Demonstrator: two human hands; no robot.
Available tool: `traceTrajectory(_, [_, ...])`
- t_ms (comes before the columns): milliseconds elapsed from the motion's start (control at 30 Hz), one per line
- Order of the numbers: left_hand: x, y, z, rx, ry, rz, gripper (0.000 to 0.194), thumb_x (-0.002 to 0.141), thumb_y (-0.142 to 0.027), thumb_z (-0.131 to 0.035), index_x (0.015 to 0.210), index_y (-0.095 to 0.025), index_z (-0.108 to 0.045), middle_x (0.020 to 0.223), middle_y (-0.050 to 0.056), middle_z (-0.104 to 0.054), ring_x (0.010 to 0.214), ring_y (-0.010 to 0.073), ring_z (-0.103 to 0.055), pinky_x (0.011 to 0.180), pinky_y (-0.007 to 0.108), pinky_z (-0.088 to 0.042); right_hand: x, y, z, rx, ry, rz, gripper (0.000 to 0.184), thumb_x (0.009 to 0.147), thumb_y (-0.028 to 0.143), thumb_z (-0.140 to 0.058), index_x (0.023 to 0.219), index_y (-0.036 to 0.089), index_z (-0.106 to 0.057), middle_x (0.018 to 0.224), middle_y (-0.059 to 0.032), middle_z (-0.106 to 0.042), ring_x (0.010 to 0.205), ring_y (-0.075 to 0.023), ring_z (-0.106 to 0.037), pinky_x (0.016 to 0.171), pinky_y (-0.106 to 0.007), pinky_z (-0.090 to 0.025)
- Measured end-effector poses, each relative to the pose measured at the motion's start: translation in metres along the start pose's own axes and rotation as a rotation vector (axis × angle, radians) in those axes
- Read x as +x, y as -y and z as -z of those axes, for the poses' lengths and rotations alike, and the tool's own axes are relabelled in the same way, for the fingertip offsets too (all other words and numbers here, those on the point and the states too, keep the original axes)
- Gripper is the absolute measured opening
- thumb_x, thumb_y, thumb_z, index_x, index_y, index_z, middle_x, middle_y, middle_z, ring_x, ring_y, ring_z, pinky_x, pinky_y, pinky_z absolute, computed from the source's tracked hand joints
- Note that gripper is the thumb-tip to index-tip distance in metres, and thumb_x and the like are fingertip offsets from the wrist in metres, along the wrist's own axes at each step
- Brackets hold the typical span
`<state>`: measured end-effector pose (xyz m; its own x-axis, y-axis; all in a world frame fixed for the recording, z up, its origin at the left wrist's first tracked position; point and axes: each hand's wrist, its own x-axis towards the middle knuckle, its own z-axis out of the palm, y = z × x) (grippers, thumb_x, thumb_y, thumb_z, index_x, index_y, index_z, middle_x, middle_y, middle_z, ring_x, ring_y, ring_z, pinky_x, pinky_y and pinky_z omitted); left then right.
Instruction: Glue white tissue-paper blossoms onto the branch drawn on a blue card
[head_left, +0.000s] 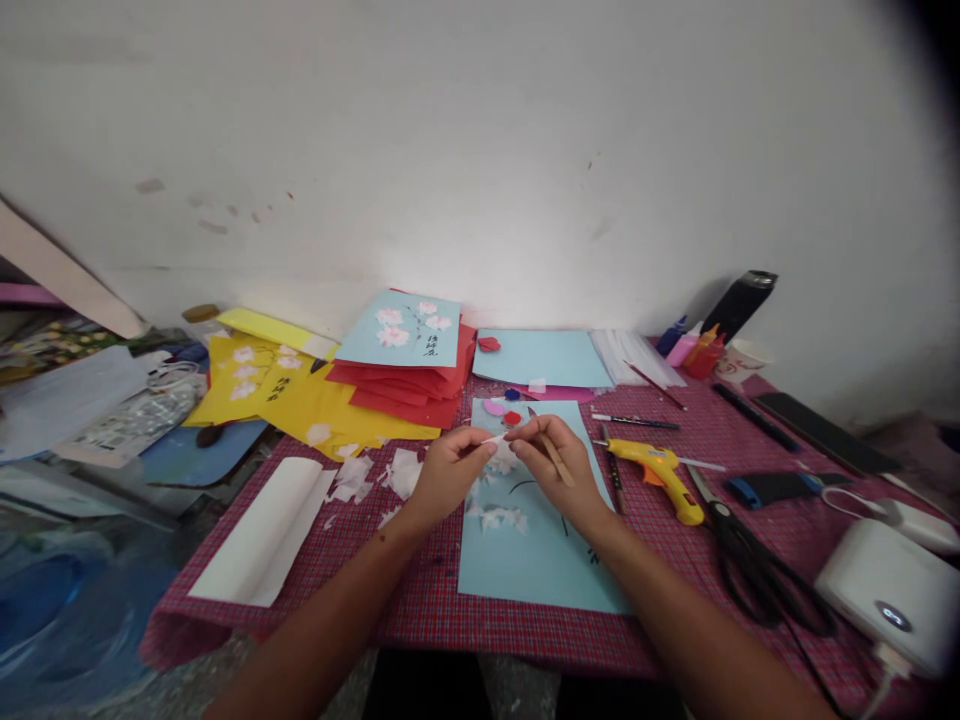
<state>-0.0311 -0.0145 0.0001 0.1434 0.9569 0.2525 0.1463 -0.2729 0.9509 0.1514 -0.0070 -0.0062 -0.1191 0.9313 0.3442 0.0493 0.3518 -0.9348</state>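
My left hand (455,465) and my right hand (556,462) meet over a light blue sheet (517,570). Between their fingertips they pinch a small piece of white paper (495,439). A tan wooden stick (556,461) also rests in my right hand, held between the fingers; its kind is unclear. On the sheet below are crumpled white paper petals (501,518) and thin dark painted lines. Dabs of red paint (512,419), pink paint (494,408) and dark blue paint (512,395) lie just beyond my fingertips.
Torn white tissue (403,472) and a folded white sheet (259,530) lie left. Behind are red cards (405,385) and yellow sheets (300,400). To the right are a yellow glue gun (658,472), black scissors (750,560), paint bottles (694,348) and a white device (889,590).
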Motion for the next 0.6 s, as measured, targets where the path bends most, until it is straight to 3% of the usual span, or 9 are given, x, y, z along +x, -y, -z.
traceTrajectory(167, [0.0007,0.0019,-0.001,-0.087,0.013,0.072,0.025,0.084,-0.039,-0.067,0.087,-0.015,-0.072,0.077,0.001,-0.064,0.07,0.0131,-0.053,0.065,0.023,-0.041,-0.0006,0.0002,-0.0018,0.087,0.069,-0.016,0.025,0.083,0.037,-0.07,0.098,0.025,-0.053,0.109,-0.0062,-0.067,0.09,-0.0197,-0.064,0.08,-0.034,-0.052])
traceTrajectory(367, [0.0016,0.0036,-0.0011,-0.096,0.023,0.128,0.027,0.079,-0.042,-0.071,0.079,-0.015,-0.07,0.065,-0.002,-0.057,0.06,0.0104,-0.045,0.056,0.022,-0.035,0.0,0.0066,-0.0014,0.037,0.032,-0.028,0.022,0.082,0.037,-0.07,0.087,0.023,-0.054,0.079,0.0009,-0.056,0.068,-0.015,-0.052,0.062,-0.027,-0.044])
traceTrajectory(600, [0.0021,0.0083,-0.0026,-0.093,0.023,0.167,0.031,0.079,-0.046,-0.071,0.076,-0.015,-0.069,0.065,-0.002,-0.059,0.059,0.0101,-0.046,0.055,0.022,-0.033,0.001,0.0055,-0.0006,0.052,0.032,-0.04,0.018,0.083,0.034,-0.069,0.087,0.023,-0.055,0.077,0.002,-0.053,0.067,-0.0143,-0.05,0.062,-0.027,-0.042])
